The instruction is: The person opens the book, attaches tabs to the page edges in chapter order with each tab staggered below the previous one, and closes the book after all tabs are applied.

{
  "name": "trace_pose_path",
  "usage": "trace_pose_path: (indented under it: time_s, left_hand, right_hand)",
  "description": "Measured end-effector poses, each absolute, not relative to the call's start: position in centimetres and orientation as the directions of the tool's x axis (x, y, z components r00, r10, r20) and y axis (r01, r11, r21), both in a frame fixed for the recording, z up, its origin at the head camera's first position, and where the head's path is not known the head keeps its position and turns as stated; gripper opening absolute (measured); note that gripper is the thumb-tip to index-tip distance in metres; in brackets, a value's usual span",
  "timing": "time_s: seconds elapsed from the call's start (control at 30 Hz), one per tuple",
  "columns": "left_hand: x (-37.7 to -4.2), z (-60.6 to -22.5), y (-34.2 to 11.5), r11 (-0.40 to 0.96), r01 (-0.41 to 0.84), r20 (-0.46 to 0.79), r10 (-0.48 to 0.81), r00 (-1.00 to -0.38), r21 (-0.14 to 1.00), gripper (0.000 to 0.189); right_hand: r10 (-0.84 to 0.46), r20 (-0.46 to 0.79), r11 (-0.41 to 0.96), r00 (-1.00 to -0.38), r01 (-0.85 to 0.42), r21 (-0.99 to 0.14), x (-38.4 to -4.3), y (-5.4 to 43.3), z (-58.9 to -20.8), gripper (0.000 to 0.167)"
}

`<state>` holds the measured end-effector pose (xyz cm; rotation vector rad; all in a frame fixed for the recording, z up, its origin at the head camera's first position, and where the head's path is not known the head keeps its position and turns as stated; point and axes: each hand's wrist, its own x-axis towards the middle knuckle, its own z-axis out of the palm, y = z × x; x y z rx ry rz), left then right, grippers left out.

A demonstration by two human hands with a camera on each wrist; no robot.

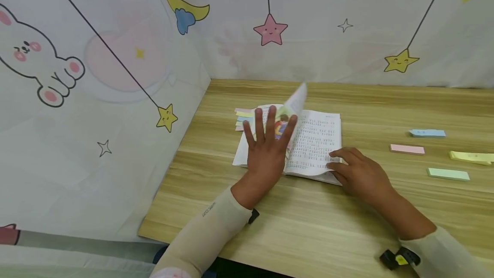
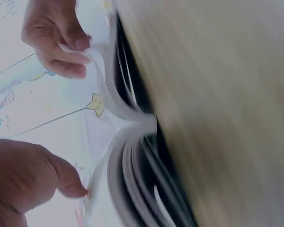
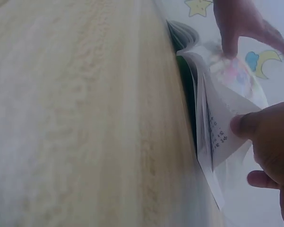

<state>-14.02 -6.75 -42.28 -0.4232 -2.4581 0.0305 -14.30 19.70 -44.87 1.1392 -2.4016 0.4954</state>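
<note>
An open book (image 1: 314, 140) with printed text lies on the wooden table, one illustrated page (image 1: 297, 100) standing up and leaning left near its middle. My left hand (image 1: 266, 153), its fingers spread and straight, is against that raised page over the book's left half. At the lower right edge my right hand (image 1: 364, 179) pinches a text page, whose edge lifts from those below. The left wrist view shows this right hand (image 2: 54, 38) with the curved page between thumb and fingers. In the right wrist view the thumb (image 3: 246, 125) lies on printed text.
Coloured sticky tabs (image 1: 244, 119) stick out from the book's left edge. To the right lie a blue strip (image 1: 427, 133), a pink strip (image 1: 407, 149), a green strip (image 1: 448, 174) and a yellow strip (image 1: 471, 157). A printed cloth wall (image 1: 308, 63) rises behind the table.
</note>
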Motion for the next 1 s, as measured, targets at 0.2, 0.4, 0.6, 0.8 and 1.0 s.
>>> trace_pose_path:
  time_s: [0.2, 0.4, 0.6, 0.8, 1.0]
  left_hand:
    - [-13.3, -41.5, -6.1, 0.850, 0.520, 0.086, 0.526, -0.846, -0.091, 0.060]
    - [-13.4, -41.8, -6.5, 0.893, 0.451, 0.226, 0.440, -0.869, -0.003, 0.062]
    - [-13.5, -42.0, -7.1, 0.956, 0.291, 0.542, 0.268, -0.796, -0.045, 0.080]
    - [-13.1, -40.9, -6.4, 0.848, 0.516, 0.153, 0.529, -0.834, -0.119, 0.034]
    - [-13.1, -41.7, -6.1, 0.870, 0.492, 0.052, 0.493, -0.869, -0.024, 0.040]
  right_hand:
    - [-0.552, 0.542, 0.667, -0.634, -0.725, -0.169, -14.0, 19.4, -44.7, 0.028]
    - [-0.434, 0.556, 0.726, -0.709, -0.641, -0.251, -13.8, 19.2, -44.7, 0.041]
    - [-0.584, 0.514, 0.641, -0.628, -0.745, -0.182, -14.3, 19.8, -45.0, 0.027]
    - [-0.616, 0.588, 0.570, -0.524, -0.812, -0.127, -14.5, 19.7, -44.8, 0.010]
    - [-0.538, 0.647, 0.613, -0.540, -0.778, -0.138, -14.1, 19.3, -44.4, 0.033]
